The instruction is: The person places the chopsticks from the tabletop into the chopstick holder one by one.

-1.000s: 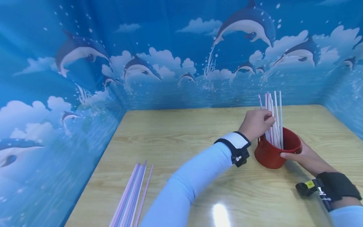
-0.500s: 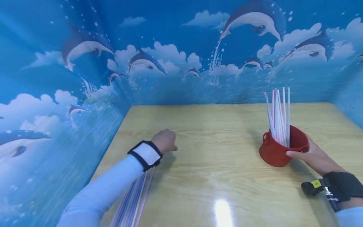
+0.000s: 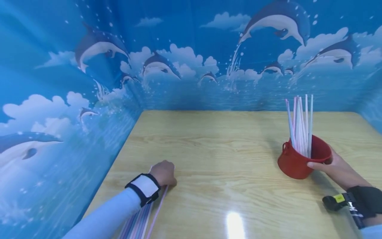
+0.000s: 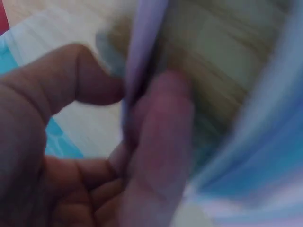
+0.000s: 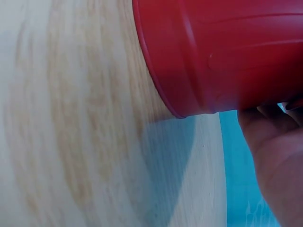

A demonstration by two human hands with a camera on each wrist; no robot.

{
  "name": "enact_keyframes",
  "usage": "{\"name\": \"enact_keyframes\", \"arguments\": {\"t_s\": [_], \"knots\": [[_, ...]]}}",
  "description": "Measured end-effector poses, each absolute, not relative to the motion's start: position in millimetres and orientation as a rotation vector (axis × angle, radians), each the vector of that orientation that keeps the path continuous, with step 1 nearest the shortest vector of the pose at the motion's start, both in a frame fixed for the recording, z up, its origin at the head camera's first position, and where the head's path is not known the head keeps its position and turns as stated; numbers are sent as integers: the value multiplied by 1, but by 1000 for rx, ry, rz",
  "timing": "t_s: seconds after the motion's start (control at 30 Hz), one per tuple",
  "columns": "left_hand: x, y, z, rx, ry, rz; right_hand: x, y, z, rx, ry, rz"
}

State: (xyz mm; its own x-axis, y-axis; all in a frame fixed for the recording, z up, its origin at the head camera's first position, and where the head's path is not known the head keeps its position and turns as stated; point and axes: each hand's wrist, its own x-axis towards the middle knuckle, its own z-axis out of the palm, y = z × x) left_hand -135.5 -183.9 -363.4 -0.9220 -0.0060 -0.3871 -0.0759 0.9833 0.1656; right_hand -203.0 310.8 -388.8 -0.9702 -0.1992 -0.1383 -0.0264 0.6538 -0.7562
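We see L hand (image 3: 163, 173) pinching a lilac straw (image 4: 142, 52) from the flat pile under it. R hand (image 3: 334, 166) grips red bucket (image 3: 298, 162), straws upright just above its thumb.

both arms wear long, close-fitting light blue sleeves that end at the wrists. the left hand (image 3: 162, 173) is bare; a band sits on its wrist, white in the middle with a black border. the right hand (image 3: 337, 167) is bare too; its wrist carries a wide black strap, and a small black device with a yellow mark sticks out from it.
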Motion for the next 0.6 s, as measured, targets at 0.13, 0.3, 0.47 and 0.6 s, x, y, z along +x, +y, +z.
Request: {"name": "enact_keyframes", "arguments": {"t_s": [0.13,0.3,0.47,0.6], "knots": [[-157,-167,-353,-62,2705,583,-203,310,-389,-191,2653,-1230],[-190,-125,-292,153,2660,1288,-204,307,-391,-241,2635,-1273],[-190,-63,-211,763,2499,2001,-202,305,-393,-283,2601,-1282],[-182,-18,-181,1216,2377,2176,-202,300,-395,-277,2596,-1261]]}}
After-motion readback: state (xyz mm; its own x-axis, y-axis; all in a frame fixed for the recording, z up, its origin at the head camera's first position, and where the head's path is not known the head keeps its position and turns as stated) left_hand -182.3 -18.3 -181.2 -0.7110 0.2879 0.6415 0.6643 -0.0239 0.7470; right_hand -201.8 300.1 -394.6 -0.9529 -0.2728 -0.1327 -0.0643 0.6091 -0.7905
